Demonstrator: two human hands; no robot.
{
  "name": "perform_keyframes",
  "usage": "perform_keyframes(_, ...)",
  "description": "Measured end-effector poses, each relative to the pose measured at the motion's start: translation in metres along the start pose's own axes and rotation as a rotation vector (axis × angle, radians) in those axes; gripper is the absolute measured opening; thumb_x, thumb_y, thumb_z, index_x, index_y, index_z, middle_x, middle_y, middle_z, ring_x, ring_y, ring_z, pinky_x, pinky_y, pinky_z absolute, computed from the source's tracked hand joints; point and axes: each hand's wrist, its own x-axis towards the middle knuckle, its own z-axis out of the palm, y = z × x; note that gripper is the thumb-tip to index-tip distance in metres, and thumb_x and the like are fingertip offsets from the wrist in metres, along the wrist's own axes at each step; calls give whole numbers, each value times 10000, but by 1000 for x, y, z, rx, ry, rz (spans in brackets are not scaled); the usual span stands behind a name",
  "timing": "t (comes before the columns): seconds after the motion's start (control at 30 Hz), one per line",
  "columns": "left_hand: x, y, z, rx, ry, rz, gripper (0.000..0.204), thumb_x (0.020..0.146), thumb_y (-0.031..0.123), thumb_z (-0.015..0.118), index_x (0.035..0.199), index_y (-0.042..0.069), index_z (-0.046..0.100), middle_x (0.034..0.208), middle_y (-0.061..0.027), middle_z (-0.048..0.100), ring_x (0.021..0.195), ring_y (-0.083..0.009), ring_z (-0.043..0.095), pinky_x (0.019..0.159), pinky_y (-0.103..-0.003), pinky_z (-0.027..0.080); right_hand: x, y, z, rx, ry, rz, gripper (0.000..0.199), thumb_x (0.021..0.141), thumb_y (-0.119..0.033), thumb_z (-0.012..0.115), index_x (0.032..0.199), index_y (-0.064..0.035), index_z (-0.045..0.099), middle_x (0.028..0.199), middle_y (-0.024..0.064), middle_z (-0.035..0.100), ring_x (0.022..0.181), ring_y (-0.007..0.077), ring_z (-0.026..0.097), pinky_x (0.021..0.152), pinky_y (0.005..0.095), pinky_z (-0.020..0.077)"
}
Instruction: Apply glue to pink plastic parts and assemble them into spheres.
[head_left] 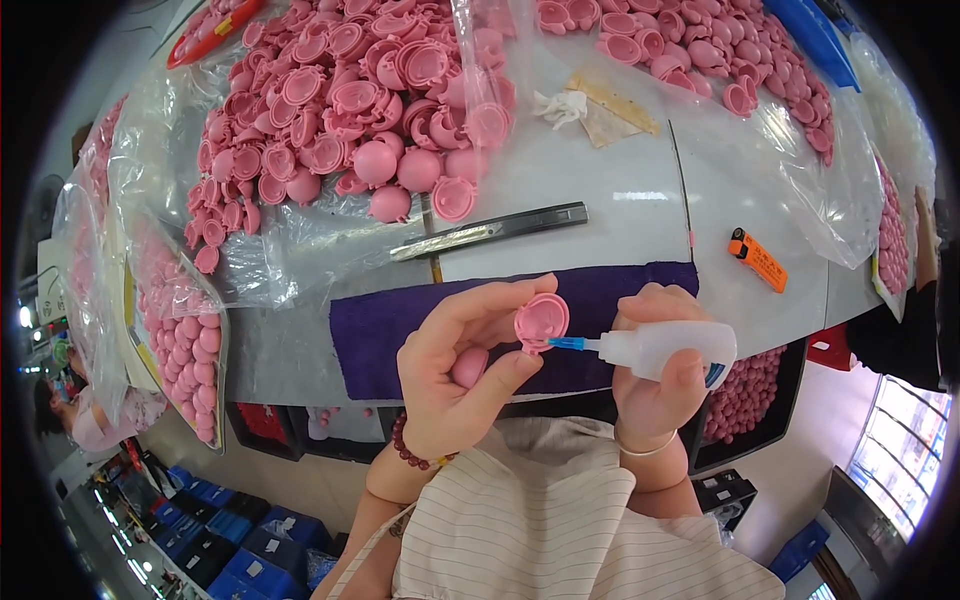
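Pale table (630,210), purple cloth (368,350), blue bins (255,575); left hand (450,375) pinching pink shell (543,316), right hand (645,400) gripping bottle (690,343)

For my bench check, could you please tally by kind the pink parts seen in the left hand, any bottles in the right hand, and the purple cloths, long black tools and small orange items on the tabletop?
Pink parts visible in the left hand: 2
Bottle in the right hand: 1
Cloth: 1
Black tool: 1
Orange item: 1
Total: 6
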Motion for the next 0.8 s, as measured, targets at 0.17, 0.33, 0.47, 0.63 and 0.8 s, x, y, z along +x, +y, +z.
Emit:
perform_keyframes(0.17,-1,2,0,-25,4,1,406,759,-120,554,1148,-57,456,1164,-199,528,1017,-191,558,874,-302,449,-1,-1,2,-15,-4,-6,522,794,-433,540,794,82,627,566,44,479,507,105,418,445,235,287)
perform_keyframes(0.33,-1,-1,-1,-23,-12,8,407,753,-127,557,1145,-69,462,1160,-204,529,1021,-199,559,877,-300,450,-2,2,4,33,98,-48,529,793,-437,542,805,85,629,577,55,502,517,115,431,456,242,308)
perform_keyframes(0.47,-1,-1,0,-31,-4,6,409,749,-136,554,1144,-76,466,1160,-205,529,1024,-202,559,877,-301,451,-1,4,6,-8,74,-88,524,795,-433,542,821,83,630,585,61,511,525,122,440,466,246,319)
perform_keyframes(0.63,-1,1,1,-33,-3,2,416,744,-141,557,1146,-79,469,1158,-203,532,1022,-204,560,876,-300,452,0,2,7,-33,74,-92,523,793,-426,548,835,89,626,604,64,520,531,125,444,474,243,325)
perform_keyframes(0.8,-1,0,1,-9,5,-1,416,733,-146,561,1136,-75,486,1148,-189,544,1023,-203,561,877,-295,451,-4,4,2,60,112,-54,522,793,-422,553,846,93,623,631,72,531,565,129,457,495,244,341)
